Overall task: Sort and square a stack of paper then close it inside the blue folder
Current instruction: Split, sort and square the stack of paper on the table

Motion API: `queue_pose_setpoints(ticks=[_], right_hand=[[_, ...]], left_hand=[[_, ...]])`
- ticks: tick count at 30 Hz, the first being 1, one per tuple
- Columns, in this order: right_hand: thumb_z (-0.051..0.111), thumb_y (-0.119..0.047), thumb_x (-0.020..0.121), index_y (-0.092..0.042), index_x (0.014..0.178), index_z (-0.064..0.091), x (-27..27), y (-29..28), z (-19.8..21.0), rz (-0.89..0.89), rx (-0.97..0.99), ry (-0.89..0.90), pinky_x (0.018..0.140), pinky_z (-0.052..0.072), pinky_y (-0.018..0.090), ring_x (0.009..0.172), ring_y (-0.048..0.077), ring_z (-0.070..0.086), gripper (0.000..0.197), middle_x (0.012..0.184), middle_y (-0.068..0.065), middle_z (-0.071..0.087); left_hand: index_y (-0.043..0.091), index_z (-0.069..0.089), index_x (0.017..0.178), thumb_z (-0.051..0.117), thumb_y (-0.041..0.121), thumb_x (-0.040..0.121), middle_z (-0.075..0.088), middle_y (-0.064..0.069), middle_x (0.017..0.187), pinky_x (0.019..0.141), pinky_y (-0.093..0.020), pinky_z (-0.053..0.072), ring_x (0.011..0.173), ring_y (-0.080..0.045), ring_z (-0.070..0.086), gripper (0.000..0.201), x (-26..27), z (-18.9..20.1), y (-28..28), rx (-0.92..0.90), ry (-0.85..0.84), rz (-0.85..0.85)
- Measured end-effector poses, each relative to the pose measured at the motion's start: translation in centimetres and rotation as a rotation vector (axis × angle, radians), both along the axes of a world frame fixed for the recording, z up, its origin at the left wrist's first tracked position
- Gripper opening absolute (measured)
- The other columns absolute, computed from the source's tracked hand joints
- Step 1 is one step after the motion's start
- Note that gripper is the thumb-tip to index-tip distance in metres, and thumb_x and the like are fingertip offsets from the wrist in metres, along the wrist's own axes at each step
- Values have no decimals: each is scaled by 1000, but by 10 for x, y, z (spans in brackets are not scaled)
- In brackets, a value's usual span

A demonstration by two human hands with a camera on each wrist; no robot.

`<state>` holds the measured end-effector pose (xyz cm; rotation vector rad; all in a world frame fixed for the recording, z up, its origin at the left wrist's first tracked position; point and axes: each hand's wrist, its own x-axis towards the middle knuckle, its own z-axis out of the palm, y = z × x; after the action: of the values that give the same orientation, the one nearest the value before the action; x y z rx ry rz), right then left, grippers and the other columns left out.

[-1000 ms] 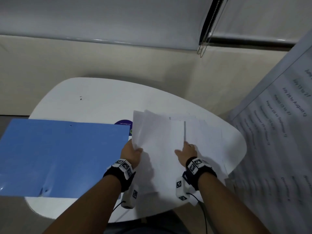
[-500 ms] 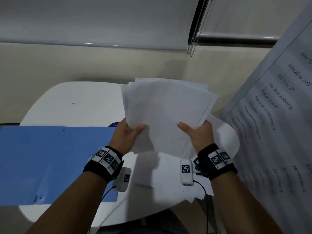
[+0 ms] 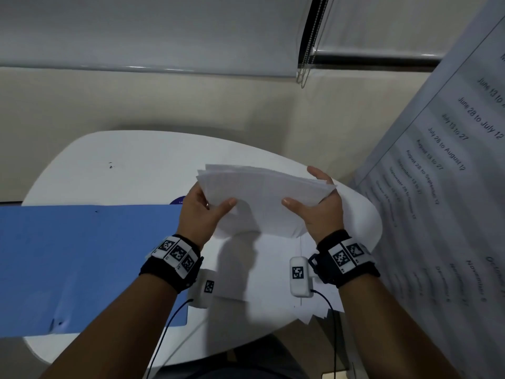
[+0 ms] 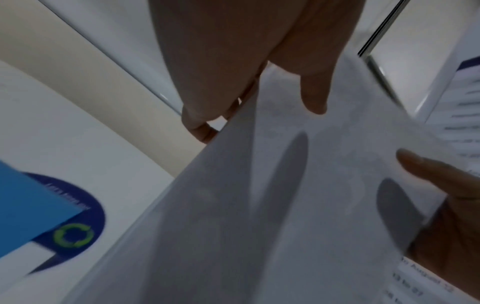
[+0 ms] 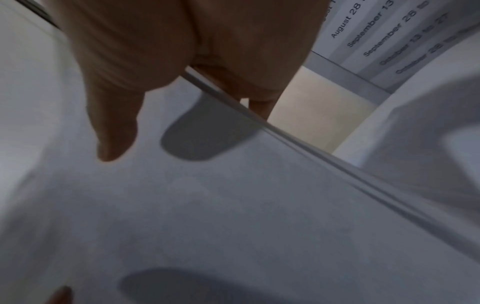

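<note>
Blue folder (image 3: 90,263) lay open and flat at the left of the white surface (image 3: 142,165), its near-left part overhanging the edge; a round dark sticker (image 4: 75,228) showed partly under its right corner. Left hand (image 3: 200,214) gripped the left side of the paper stack (image 3: 262,198), thumb on top, fingers underneath. Stack was held clear of the surface, tilted, with its far edges fanned and uneven, so not yet squared. Right hand (image 3: 318,206) gripped the right side the same way, thumb on top and fingers curled round the far corner. More loose sheets (image 3: 273,269) lay on the surface under the wrists, some corners sticking out past the near edge. A large printed schedule (image 3: 448,165) stood at far right. Risks as I judged them: a loosened grip while tapping edges could let the fanned sheets slide out and scatter; the overhanging sheets could be swept to the floor by a forearm or cable; the overhanging folder might tip once weight lands on it.
</note>
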<state>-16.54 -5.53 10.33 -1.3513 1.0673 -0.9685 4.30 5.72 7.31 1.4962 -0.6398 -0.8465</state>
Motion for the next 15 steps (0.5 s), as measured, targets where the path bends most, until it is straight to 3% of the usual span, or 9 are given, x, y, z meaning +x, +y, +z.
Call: queue_pose_setpoints(ticks=[2, 4, 6, 7, 9, 11, 13, 15], right_hand=[[87, -4, 64, -17, 109, 67, 3, 0, 8, -7, -11, -41, 71, 53, 18, 83, 1, 67, 51, 95, -5, 69], [85, -22, 66, -23, 95, 71, 10, 1, 18, -49, -38, -92, 73, 53, 22, 82, 11, 66, 31, 90, -1, 70], [73, -36, 71, -23, 85, 72, 19, 1, 26, -120, -85, -151, 73, 49, 20, 79, 13, 62, 19, 84, 2, 69], [68, -36, 74, -21, 82, 72, 22, 0, 27, -152, -101, -167, 74, 48, 21, 79, 12, 61, 17, 81, 1, 69], [60, -23, 81, -12, 80, 71, 25, -2, 27, -191, -125, -171, 78, 47, 24, 79, 11, 63, 16, 77, -2, 70], [55, -15, 84, -7, 84, 70, 26, -3, 25, -204, -122, -173, 79, 48, 30, 79, 13, 64, 17, 78, 4, 70], [54, -19, 86, -9, 89, 70, 25, -3, 23, -187, -106, -176, 81, 48, 35, 80, 15, 64, 18, 84, 12, 70], [61, -32, 81, -17, 95, 69, 20, -5, 19, -104, -91, -118, 79, 49, 30, 82, 10, 62, 22, 90, 7, 69]], left_hand=[[13, 62, 121, 84, 17, 78, 73, -1, 111, 78, -32, 59, 100, -16, 71, 49, -1, 9, -2, -45, 3, 5], [17, 62, 116, 86, 26, 77, 71, -2, 107, 69, -32, 56, 95, -16, 70, 47, -3, 20, -4, -93, -21, 51], [24, 61, 110, 79, 40, 79, 67, -4, 105, 71, -40, 56, 96, -23, 66, 39, -6, 33, -7, -159, -54, 118], [27, 61, 108, 73, 46, 82, 67, -6, 103, 76, -44, 54, 96, -27, 64, 34, -7, 40, -8, -192, -72, 150], [27, 63, 105, 63, 49, 88, 68, -10, 98, 78, -45, 51, 90, -29, 63, 27, -8, 50, -14, -241, -108, 203], [20, 66, 99, 60, 39, 93, 70, -9, 92, 79, -44, 50, 86, -27, 63, 20, -8, 55, -20, -244, -143, 251], [12, 67, 94, 57, 25, 96, 69, 1, 85, 81, -39, 49, 82, -14, 63, 17, -7, 54, -24, -233, -169, 286], [12, 66, 98, 55, 28, 97, 69, 3, 88, 84, -41, 49, 84, -10, 62, 20, -5, 48, -23, -210, -152, 283]])
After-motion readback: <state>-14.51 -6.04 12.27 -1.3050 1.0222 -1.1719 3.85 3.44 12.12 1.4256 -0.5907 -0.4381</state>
